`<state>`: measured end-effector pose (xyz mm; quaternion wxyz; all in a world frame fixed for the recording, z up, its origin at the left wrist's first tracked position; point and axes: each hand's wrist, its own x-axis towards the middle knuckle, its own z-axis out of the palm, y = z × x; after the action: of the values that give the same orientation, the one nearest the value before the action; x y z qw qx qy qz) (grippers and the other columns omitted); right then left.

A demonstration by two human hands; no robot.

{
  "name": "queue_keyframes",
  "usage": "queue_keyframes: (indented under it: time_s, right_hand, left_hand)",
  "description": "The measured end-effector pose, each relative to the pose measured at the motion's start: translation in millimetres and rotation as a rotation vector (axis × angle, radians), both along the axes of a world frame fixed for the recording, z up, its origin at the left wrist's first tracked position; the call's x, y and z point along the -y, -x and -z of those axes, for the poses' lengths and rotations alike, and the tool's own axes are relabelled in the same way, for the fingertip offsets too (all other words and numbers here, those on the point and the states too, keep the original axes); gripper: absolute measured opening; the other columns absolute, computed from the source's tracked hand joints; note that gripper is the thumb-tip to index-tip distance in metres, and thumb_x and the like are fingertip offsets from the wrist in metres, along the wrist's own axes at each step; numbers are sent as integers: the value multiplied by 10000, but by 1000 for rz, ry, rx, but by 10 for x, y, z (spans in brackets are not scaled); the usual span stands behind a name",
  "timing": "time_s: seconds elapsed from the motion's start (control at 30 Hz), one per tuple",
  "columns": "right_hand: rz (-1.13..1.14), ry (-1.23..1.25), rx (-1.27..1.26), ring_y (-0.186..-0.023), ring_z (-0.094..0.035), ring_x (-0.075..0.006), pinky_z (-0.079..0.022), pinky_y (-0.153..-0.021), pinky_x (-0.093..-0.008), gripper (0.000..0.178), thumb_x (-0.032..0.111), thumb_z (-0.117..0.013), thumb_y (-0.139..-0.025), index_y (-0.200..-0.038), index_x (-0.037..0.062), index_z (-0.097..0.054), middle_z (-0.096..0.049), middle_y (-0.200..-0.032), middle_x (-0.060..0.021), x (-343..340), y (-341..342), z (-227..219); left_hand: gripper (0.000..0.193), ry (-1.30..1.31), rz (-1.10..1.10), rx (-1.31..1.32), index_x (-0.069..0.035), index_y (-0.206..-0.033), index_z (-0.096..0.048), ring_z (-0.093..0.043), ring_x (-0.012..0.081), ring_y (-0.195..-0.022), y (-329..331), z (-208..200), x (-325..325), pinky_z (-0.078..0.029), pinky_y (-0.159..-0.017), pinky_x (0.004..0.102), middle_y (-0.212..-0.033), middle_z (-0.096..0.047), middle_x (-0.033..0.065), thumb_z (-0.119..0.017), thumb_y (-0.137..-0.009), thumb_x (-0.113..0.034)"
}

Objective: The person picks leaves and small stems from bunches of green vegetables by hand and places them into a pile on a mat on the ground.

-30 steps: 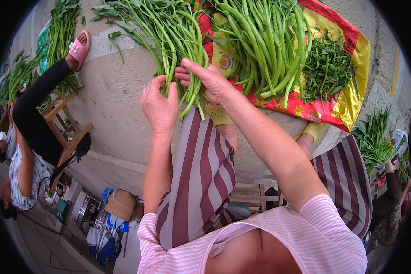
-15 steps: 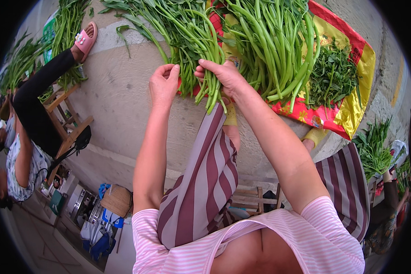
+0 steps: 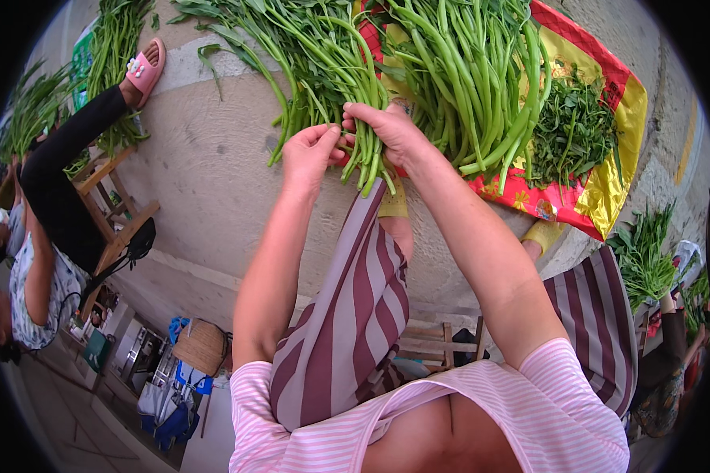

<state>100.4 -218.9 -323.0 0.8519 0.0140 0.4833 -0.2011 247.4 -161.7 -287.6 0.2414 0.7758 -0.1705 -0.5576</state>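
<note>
Your right hand grips a bunch of stems; your left hand pinches its ends. More greens lie on a red-yellow sheet over concrete ground.

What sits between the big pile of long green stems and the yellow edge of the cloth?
A heap of dark leafy greens lies between the stem pile and the cloth's yellow edge, in the head view.

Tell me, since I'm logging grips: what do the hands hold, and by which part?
Both the left hand and right hand grip one bundle of long green stems near its cut lower ends.
</note>
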Motion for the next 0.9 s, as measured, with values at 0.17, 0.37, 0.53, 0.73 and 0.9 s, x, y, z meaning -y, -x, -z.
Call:
queue_keyframes:
  time_s: [0.17,0.37,0.53,0.73,0.9]
  right_hand:
    - [-75,127,-36,-649,-651,-174,-530,-602,-299,235,162,-766,-746,-844,-32,-679,-682,-780,-106,-9,-24,38]
    - [-124,122,-71,-640,-652,-140,-541,-589,-267,165,119,-732,-782,-863,-14,-680,-688,-775,-84,92,39,-112]
    - [-51,39,-9,-574,-628,-127,-550,-537,-254,145,129,-719,-806,-830,0,-655,-656,-704,-50,96,43,-117]
    - [-50,-3,59,-532,-599,-115,-538,-523,-242,175,165,-735,-809,-778,22,-639,-625,-646,-31,212,47,-317]
    - [-80,350,-143,-527,-537,-96,-465,-530,-243,167,170,-681,-807,-721,39,-622,-598,-628,-22,257,-134,-609]
  left_hand:
    - [257,230,879,636,38,-1094,-588,-614,383,-825,353,-344,-7,-495,-714,447,-882,-620,231,-548,-888,-110]
    - [400,100,631,382,18,-1199,-553,-627,333,-917,134,-520,141,-504,-793,422,-1040,-606,192,-614,-876,-209]
    - [780,157,362,739,73,-1341,-434,-573,332,-1102,-360,-58,198,-447,-951,400,-1259,-535,234,-746,-783,-374]
    - [1235,-20,223,371,119,-1446,-153,-298,370,-1383,-546,130,421,-277,-1128,396,-1481,-279,291,-829,-630,-514]
    - [1178,-23,499,473,-40,-1510,-38,-211,408,-1408,-219,547,340,-195,-1125,536,-1518,-165,269,-771,-695,-473]
